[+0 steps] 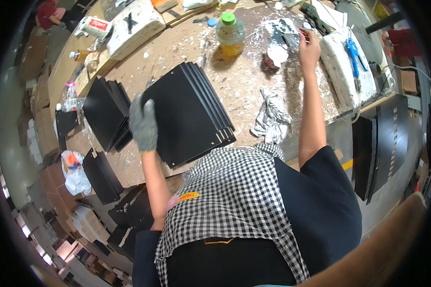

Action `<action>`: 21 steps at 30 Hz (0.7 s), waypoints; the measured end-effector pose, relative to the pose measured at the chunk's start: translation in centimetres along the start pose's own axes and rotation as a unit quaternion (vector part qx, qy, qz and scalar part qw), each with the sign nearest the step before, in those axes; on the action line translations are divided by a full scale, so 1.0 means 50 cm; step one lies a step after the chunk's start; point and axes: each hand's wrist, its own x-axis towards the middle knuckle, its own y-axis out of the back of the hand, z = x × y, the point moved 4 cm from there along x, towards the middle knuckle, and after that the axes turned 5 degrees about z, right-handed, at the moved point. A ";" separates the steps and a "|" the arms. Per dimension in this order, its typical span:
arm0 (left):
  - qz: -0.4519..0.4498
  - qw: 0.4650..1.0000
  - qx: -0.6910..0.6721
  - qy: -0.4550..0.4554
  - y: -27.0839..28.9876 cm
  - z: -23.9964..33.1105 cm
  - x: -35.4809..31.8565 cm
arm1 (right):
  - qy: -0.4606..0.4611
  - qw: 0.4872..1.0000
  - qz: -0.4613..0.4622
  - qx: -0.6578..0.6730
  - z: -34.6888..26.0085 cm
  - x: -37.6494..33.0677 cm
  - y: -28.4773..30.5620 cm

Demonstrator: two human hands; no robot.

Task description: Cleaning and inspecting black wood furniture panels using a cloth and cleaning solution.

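Panels (184, 112) prob. touching L hand (143, 122).

From here I see a green-capped bottle (230, 36) standing between the left hand (144, 125) and the right hand (310, 50), farther out, a blue cap (211, 22) beside it. Just right of the right hand, a blue tool (353, 56) lies on a white block (339, 79). Well left of the left hand sits a white plastic bag (76, 180).

Grey-gloved left hand (143, 124), bare right hand (310, 51), short dark sleeves (328, 184), black-and-white checked apron (232, 201)
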 end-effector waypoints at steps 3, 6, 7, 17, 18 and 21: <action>0.021 0.984 0.062 -0.166 -0.101 0.036 0.078 | 0.104 0.977 -0.071 -0.175 0.072 0.038 -0.046; -0.032 0.967 0.070 -0.242 -0.192 0.078 0.149 | 0.107 0.966 -0.111 -0.209 0.066 0.024 -0.082; -0.033 0.967 0.070 -0.243 -0.216 0.092 0.170 | 0.106 0.966 -0.111 -0.210 0.070 0.022 -0.086; -0.345 0.917 0.186 -0.076 -0.336 0.091 0.212 | 0.044 0.986 0.130 0.095 -0.078 -0.021 0.051; -0.348 0.916 0.187 -0.074 -0.336 0.090 0.207 | 0.013 0.973 0.139 0.185 -0.123 -0.049 0.076; -0.344 0.917 0.184 -0.079 -0.335 0.098 0.206 | -0.038 0.961 0.004 0.274 -0.200 -0.148 0.083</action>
